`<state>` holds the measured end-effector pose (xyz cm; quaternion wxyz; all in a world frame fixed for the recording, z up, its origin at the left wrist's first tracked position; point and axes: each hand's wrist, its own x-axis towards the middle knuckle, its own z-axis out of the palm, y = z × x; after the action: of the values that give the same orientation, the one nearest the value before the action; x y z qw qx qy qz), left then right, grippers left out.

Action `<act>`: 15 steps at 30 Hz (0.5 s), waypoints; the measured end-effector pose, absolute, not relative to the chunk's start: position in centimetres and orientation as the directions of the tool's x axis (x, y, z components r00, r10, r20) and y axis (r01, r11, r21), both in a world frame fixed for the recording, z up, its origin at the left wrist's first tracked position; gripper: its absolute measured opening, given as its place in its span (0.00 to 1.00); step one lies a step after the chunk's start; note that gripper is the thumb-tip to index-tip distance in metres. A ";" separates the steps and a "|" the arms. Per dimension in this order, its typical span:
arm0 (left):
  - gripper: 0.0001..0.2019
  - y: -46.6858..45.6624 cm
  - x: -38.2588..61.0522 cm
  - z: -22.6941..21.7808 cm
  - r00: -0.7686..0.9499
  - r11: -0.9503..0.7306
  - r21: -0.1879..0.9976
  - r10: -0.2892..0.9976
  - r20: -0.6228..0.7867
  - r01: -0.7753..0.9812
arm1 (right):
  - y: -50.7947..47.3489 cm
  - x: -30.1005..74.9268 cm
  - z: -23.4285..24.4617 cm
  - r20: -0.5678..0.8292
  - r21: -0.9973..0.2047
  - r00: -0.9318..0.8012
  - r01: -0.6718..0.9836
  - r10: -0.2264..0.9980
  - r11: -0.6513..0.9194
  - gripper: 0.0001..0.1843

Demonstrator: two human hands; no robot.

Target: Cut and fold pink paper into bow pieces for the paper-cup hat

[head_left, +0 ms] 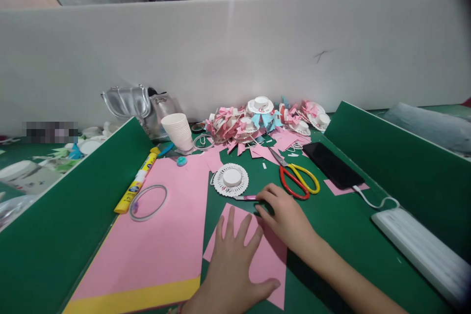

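Note:
My left hand (231, 265) lies with fingers spread over a small pink paper sheet (270, 267) on the green table. My right hand (285, 216) is curled around the near end of a slim pink-and-white craft knife (247, 197); its grip end is hidden by my fingers. Just beyond the knife sits a white fringed paper disc with a raised round centre (232, 177). Scissors (298, 176) with red and yellow handles rest beyond my right hand, blades pointing away.
Large pink sheets (165, 245) cover the left side, with a glue stick (138, 181) and a silver ring (148, 202) on them. Stacked paper cups (177, 132) and a pile of paper decorations (235, 125) stand behind. A phone (333, 166) lies right. Green dividers (397, 157) flank the space.

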<state>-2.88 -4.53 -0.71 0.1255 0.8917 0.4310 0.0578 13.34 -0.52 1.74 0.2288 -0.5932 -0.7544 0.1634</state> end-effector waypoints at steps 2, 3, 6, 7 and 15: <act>0.39 -4.4 -2.8 -0.8 0.586 -0.568 0.253 0.810 0.004 0.783 | -1.5 13.4 2.2 -0.009 -0.493 -0.153 0.861 0.988 0.128 0.10; 0.39 -4.3 -2.8 -0.9 0.568 -0.553 0.242 0.823 0.007 0.798 | -1.9 13.3 2.4 -0.079 -0.466 -0.130 0.881 0.988 0.079 0.14; 0.40 -4.2 -2.7 -1.2 0.528 -0.520 0.217 0.849 0.025 0.826 | -2.2 13.3 2.4 -0.182 -0.435 -0.071 0.900 0.981 -0.016 0.22; 0.41 -4.1 -2.7 -1.2 0.521 -0.516 0.215 0.853 0.037 0.829 | -2.1 13.4 2.3 -0.194 -0.453 -0.057 0.891 0.979 -0.038 0.21; 0.31 -3.7 -2.7 -0.6 0.485 -0.506 0.288 0.862 0.146 0.813 | -0.5 15.3 0.6 -0.200 -0.777 -0.152 0.626 0.968 -0.062 0.06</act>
<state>-2.73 -3.68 -0.57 0.0900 0.8570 0.4887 0.1365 15.29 -0.47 0.60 0.2174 -0.6137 -0.6492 0.3933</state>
